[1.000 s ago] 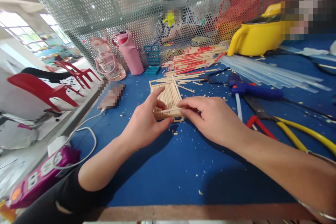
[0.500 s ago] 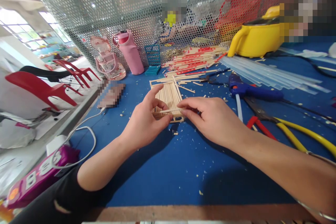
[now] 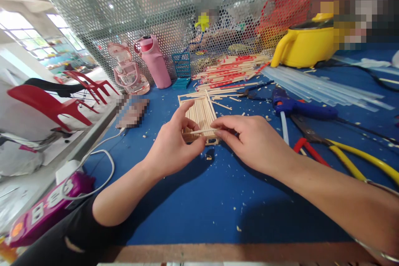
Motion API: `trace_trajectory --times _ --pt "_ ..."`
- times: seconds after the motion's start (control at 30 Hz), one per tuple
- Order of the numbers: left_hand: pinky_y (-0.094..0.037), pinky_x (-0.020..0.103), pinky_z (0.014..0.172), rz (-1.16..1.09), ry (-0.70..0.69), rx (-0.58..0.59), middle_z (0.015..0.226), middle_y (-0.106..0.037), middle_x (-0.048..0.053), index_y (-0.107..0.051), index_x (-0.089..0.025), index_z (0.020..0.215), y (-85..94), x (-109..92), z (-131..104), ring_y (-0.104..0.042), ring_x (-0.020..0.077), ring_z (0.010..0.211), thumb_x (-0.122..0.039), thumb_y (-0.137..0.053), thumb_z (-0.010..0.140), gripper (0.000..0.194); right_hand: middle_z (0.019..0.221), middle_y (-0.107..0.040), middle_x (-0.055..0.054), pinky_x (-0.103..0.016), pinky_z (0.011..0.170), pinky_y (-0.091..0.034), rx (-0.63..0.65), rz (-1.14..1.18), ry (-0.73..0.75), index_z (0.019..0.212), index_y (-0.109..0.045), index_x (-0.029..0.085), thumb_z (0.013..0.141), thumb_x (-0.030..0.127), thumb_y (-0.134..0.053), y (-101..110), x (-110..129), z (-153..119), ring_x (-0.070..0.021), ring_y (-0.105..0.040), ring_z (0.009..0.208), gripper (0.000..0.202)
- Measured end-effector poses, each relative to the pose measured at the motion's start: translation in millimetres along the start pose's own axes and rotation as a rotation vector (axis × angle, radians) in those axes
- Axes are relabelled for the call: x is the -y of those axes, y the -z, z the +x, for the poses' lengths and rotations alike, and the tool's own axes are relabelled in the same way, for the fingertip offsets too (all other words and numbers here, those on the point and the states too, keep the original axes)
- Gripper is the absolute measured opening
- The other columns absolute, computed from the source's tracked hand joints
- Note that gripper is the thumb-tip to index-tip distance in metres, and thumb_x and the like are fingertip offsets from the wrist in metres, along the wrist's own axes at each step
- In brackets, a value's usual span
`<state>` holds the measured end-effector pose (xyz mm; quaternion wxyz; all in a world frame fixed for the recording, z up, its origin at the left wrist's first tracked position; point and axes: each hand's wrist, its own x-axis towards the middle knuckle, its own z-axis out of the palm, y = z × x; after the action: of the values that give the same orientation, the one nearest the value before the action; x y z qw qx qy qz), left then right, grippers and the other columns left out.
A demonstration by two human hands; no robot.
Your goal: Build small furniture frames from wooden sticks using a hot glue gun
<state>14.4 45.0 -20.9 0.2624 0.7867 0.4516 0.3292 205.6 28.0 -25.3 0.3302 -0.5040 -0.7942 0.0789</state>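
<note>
Wooden-stick frame [image 3: 202,110], low and open, sits around the middle of the blue desk [image 3: 187,216], well back from the brown front edge. Nearest that edge, pale wood chips are scattered. At the desk's left edge, toward the front corner, is a purple power strip [image 3: 52,203] with a white plug [image 3: 69,169] in it.

My left hand [image 3: 176,145] is at the frame's near left corner, index finger raised over the slats, thumb low along the front; I can't tell whether I'm pinching anything there. My right hand [image 3: 251,137] has thumb and fingertips closed on one end of a thin stick [image 3: 204,131], which lies across the frame's near end.

Toward the right edge are yellow-handled pliers [image 3: 311,134], and just beyond them a blue glue gun [image 3: 304,107]. A blurred-out flat thing [image 3: 134,113] lies near the left edge, the white cable [image 3: 107,139] running up to it.

Farther back, a pile of red-marked sticks [image 3: 230,71] lies left of some translucent glue sticks [image 3: 321,85]. Along the back edge stand a pink bottle [image 3: 157,66], a teal rack [image 3: 181,70] and a yellow pot [image 3: 305,48], with a perforated metal screen [image 3: 124,4] behind.
</note>
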Motion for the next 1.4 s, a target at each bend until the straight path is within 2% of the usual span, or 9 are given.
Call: trace_trajectory --times 0.57,0.7,0.8,0.87,0.93,1.03,1.1,1.2,1.4 --pt "-0.048 0.025 0.065 0.017 -0.063 0.021 0.093 -0.063 0.002 -0.025 -0.025 0.144 -1.7 4.1 0.1 -0.061 0.0128 0.073 -0.013 -0.057 0.077 0.075 0.093 -0.075 0.001 -0.028 0.071 -0.046 0.026 -0.013 -0.009 0.098 -0.07 0.024 0.088 0.019 -0.056 1.3 1.3 -1.1 -0.0164 -0.068 0.082 0.017" --pt "-0.049 0.032 0.082 0.059 -0.154 -0.003 0.111 -0.06 0.008 -0.026 -0.021 0.144 1.1 7.1 0.2 -0.059 0.0186 0.097 -0.015 -0.062 0.072 0.081 0.092 -0.074 0.0 -0.028 0.07 -0.046 0.042 -0.024 -0.004 0.098 -0.069 0.022 0.089 0.02 -0.055 1.5 0.9 -1.3 -0.0169 -0.068 0.082 0.017" --pt "-0.042 0.04 0.1 0.1 -0.202 -0.011 0.131 -0.052 0.011 -0.028 -0.021 0.144 7.6 11.6 -3.6 -0.049 0.0233 0.12 -0.014 -0.065 0.069 0.084 0.094 -0.075 0.0 -0.029 0.071 -0.047 0.0 -0.048 0.013 0.097 -0.07 0.022 0.089 0.02 -0.055 1.6 -1.1 -1.0 -0.0176 -0.069 0.084 0.017" --pt "-0.04 0.041 0.103 0.08 -0.198 -0.012 0.135 -0.051 0.011 -0.032 -0.022 0.143 13.8 15.9 -5.3 -0.046 0.024 0.125 -0.013 -0.066 0.069 0.082 0.095 -0.075 0.0 -0.029 0.072 -0.047 -0.031 -0.059 0.014 0.098 -0.07 0.022 0.088 0.019 -0.056 1.7 -2.6 -0.9 -0.018 -0.069 0.085 0.018" --pt "-0.043 0.04 0.099 -0.025 -0.164 -0.087 0.127 -0.057 0.01 -0.041 -0.022 0.138 21.0 21.8 -3.4 -0.051 0.0228 0.12 -0.016 -0.065 0.072 0.07 0.095 -0.075 0.0 -0.029 0.072 -0.047 -0.042 -0.06 0.012 0.098 -0.07 0.022 0.088 0.019 -0.056 1.8 -3.6 -1.1 -0.0178 -0.069 0.084 0.018" --pt "-0.052 0.031 0.08 -0.224 -0.066 -0.399 0.096 -0.066 0.005 -0.058 -0.019 0.119 32.5 33.1 6.0 -0.063 0.0162 0.09 -0.022 -0.067 0.075 0.046 0.092 -0.075 0.0 -0.029 0.07 -0.048 -0.054 -0.051 0.005 0.098 -0.071 0.021 0.087 0.02 -0.057 1.6 -3.9 -1.5 -0.0174 -0.069 0.081 0.018" --pt "-0.052 0.026 0.07 -0.22 0.019 -0.527 0.081 -0.066 0.002 -0.066 -0.017 0.106 38.9 40.5 13.1 -0.062 0.012 0.072 -0.025 -0.072 0.071 0.037 0.09 -0.076 -0.001 -0.029 0.066 -0.048 -0.068 -0.045 -0.014 0.104 -0.07 0.02 0.086 0.019 -0.058 1.1 -3.9 -1.5 -0.0174 -0.069 0.076 0.022" --pt "-0.051 0.025 0.065 -0.206 0.099 -0.534 0.076 -0.068 0.003 -0.072 -0.014 0.094 44.5 47.5 19.3 -0.062 0.0111 0.066 -0.029 -0.07 0.073 0.026 0.087 -0.076 -0.002 -0.03 0.065 -0.048 -0.074 -0.043 -0.018 0.106 -0.07 0.02 0.085 0.019 -0.058 0.1 -4.6 -0.6 -0.0172 -0.069 0.073 0.024" --pt "-0.035 0.019 0.045 -0.036 0.011 -0.546 0.06 -0.056 -0.002 -0.071 -0.015 0.091 43.5 49.2 18.7 -0.045 0.0067 0.05 -0.033 -0.058 0.083 0.024 0.09 -0.076 -0.001 -0.03 0.067 -0.048 -0.075 -0.031 0.02 0.101 -0.071 0.021 0.086 0.021 -0.057 -1.4 -7.6 0.5 -0.0167 -0.068 0.074 0.021"
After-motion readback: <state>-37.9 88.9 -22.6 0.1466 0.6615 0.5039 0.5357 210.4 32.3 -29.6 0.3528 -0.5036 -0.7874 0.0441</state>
